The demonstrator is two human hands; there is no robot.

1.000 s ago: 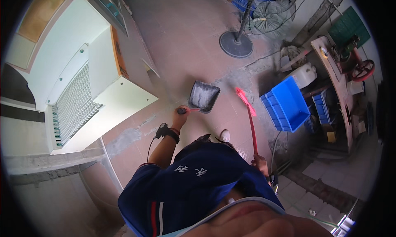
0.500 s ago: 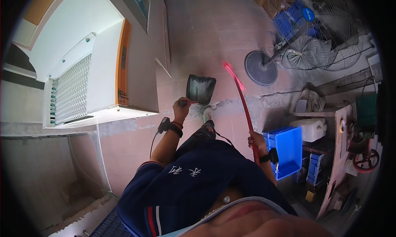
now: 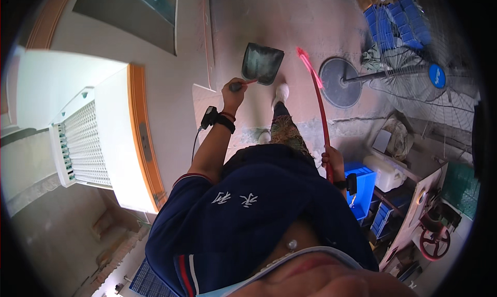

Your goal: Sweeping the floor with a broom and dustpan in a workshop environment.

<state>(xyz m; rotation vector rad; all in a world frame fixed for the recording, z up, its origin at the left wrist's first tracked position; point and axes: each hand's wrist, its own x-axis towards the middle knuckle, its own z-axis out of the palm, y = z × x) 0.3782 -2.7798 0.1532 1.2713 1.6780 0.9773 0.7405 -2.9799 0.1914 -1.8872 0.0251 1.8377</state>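
My left hand (image 3: 234,94) is closed round the handle of a dark dustpan (image 3: 261,63), whose broad scoop is held out over the floor ahead of me. In my right hand (image 3: 333,158) is the red shaft of a broom (image 3: 322,110). Its pink bristle head (image 3: 309,67) points away from me, to the right of the dustpan and apart from it. Whether the pan or the bristles touch the floor I cannot tell.
A standing fan's round base (image 3: 340,82) is just right of the broom head. A blue crate (image 3: 360,186) and a white jug (image 3: 382,174) stand near my right arm. Along the left is a white cabinet (image 3: 116,136) with an orange edge. Blue bins (image 3: 398,25) lie far right.
I have stepped forward, one foot now out ahead. Dustpan and broom travel with me, both still gripped. The fan base is nearer, and the cabinet and blue crate have slipped back past me.
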